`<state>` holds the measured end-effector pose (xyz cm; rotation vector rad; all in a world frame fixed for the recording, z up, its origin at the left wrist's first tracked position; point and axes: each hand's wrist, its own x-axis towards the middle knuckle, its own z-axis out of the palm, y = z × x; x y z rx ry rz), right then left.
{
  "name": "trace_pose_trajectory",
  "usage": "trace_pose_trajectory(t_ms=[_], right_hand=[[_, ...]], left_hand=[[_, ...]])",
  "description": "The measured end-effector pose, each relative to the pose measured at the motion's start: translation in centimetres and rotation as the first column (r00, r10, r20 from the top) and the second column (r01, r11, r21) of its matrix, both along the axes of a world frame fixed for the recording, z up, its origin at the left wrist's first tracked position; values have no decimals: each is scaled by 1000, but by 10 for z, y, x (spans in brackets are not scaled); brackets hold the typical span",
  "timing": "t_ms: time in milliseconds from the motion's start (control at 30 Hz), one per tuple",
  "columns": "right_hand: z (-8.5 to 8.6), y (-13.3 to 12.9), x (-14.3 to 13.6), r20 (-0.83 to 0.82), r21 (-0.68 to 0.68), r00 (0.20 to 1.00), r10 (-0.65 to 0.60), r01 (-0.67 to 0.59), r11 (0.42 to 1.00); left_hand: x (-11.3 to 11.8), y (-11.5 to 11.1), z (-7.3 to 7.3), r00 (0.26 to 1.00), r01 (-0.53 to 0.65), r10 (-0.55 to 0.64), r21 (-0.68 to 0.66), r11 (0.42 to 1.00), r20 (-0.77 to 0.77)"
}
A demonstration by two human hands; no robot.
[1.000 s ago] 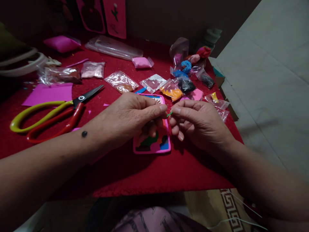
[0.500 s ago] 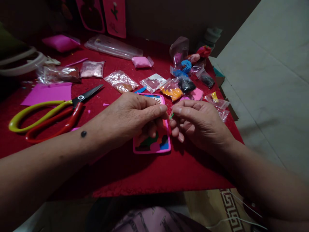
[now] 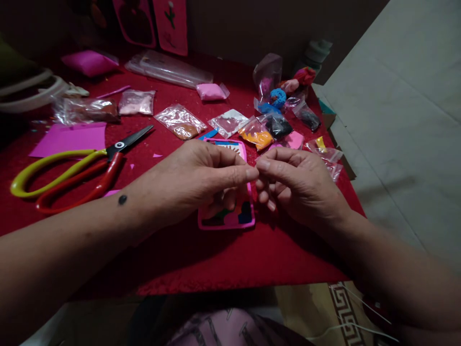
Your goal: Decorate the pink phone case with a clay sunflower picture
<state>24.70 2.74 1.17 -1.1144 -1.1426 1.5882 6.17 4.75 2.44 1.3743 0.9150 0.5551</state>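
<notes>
Beneath both pinched hands [image 3: 196, 175] [image 3: 306, 182], any held thing indiscernible, a pink-rimmed, multicoloured rectangular panel [image 3: 243, 218], partly covered.

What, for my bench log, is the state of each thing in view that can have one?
Left hand: fingers pinched, close to the right hand's.
Right hand: fingers pinched; anything held is hidden.
Scissors: lying down, blades seemingly closed.
Pink-rimmed panel: lying flat, partly covered by the left hand.
Magenta sheet: flat.
Orange-filled bag: lying down, seal unclear.
Flower panel: upright.
</notes>
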Motion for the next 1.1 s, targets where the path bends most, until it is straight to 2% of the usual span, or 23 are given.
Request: trace_pose_trajectory(t_ms=[333,700,1100], right_hand=[[-1,-2,1,19,19,999,31,-32,999],[1,2,1,-124,-64,991,52,-60,996],[-1,1,-1,-56,-59,998,32,-36,998]], left_hand=[[3,-2,1,999,-37,36,-18,999,-38],[0,1,2,1000,-9,9,-86,996,-9],[0,1,-1,1000,-9,8,-67,998,-14]])
